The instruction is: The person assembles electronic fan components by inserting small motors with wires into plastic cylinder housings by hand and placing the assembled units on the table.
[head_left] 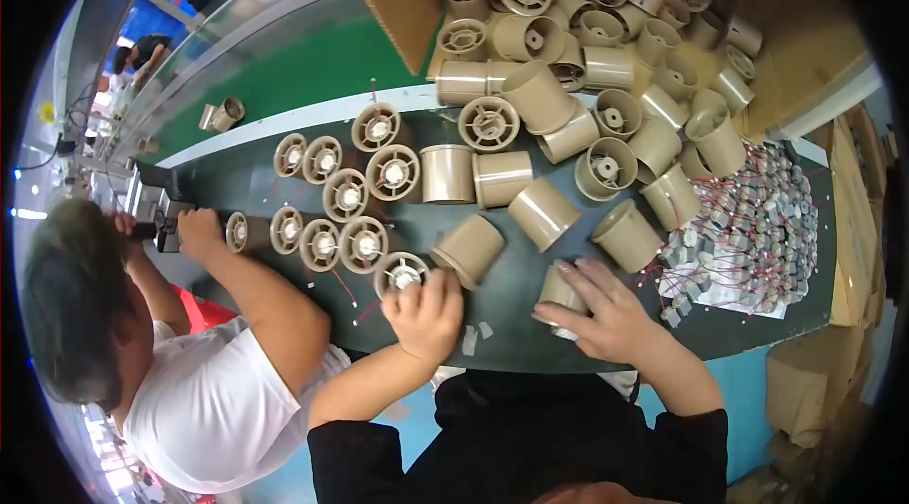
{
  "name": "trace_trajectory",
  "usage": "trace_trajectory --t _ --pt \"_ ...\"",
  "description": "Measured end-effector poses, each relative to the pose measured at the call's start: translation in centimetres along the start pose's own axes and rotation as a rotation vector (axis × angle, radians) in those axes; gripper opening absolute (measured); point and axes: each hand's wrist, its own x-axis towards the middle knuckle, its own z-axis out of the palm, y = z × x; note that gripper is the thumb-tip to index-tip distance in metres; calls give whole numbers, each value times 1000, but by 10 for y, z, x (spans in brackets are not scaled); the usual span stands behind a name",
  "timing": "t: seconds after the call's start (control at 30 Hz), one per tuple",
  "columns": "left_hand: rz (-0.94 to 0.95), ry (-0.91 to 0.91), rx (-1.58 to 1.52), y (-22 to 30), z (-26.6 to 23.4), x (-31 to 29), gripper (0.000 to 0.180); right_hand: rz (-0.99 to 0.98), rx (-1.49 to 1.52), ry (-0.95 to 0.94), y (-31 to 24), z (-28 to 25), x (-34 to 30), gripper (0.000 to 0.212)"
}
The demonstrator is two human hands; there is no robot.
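Observation:
With curled fingers, my left hand (428, 317) touches the lower right rim of a beige plastic cup (396, 263) with a spoked end and a white part at its centre. Whatever lies between those fingertips is hidden. A plain-sided beige cup (467, 250) leans just beyond the knuckles. My right hand (603, 308) grips another beige plastic cup (559, 290), lying on its side, thumb on the near end and fingers over the top. Something whitish shows at that near end. Small clear strips (471, 340) lie on the dark table between my hands.
Several spoked cups with white centres (346, 194) stand left. Loose cups spill from a cardboard box (388, 2) at the back. Small motors with red wires (748, 229) are heaped right. A co-worker in a white shirt (222, 400) sits left, beside a green conveyor (294, 64).

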Motion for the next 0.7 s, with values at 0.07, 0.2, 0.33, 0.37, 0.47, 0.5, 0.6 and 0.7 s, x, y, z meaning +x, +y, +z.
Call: trace_trajectory --t 0.07,0.2,0.33,0.37,0.47,0.5,0.6,0.7 --pt "-114 -93 44 -9 5 2 15 70 142 22 -2 1 2 43" --pt "-297 -69 -5 -19 -5 10 17 276 501 -60 -13 0 1 48" --pt "-295 -11 47 -21 -11 17 22 392 448 -52 -21 8 -2 58" --pt "-264 -120 118 -23 -17 17 18 383 380 13 -21 8 -2 59" --pt "-252 -88 86 -11 -19 11 22 392 226 155 -22 -11 -20 46" --pt "-252 -58 26 -5 -21 7 23 387 148 222 -22 -20 -27 40" --pt "-211 -38 -259 3 -21 -1 35 750 -139 182 -26 -50 -41 26" --pt "-111 -89 -850 25 -31 -4 63 954 -246 12 -27 -53 -55 21"
